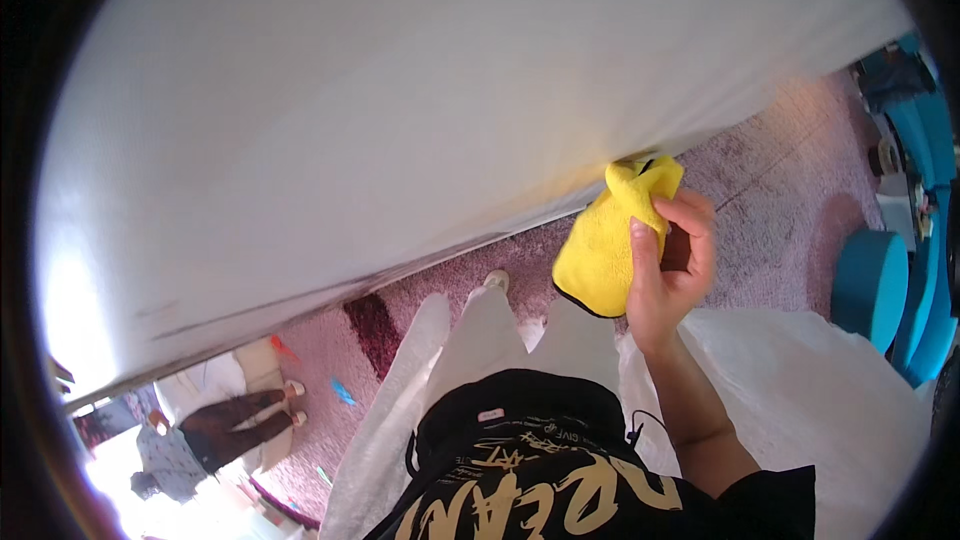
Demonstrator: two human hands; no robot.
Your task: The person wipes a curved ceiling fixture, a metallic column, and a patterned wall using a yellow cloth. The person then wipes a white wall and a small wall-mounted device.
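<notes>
My right hand (671, 262) pinches a folded yellow cloth (600, 259) with dark edging between thumb and fingers. The cloth's upper end is at the lower edge of a large white panel (420, 105), which fills the upper view; whether it presses on the panel I cannot tell. Grey smudges run along the panel's lower left part. My left hand is out of view.
Pinkish carpet (757, 240) covers the floor, and one of my shoes (496, 281) shows there. White sheeting (795, 390) lies at my right. Beyond are a teal pouf (868, 286) and teal seating (919, 127). At lower left, another person (217, 431) is on a pale seat.
</notes>
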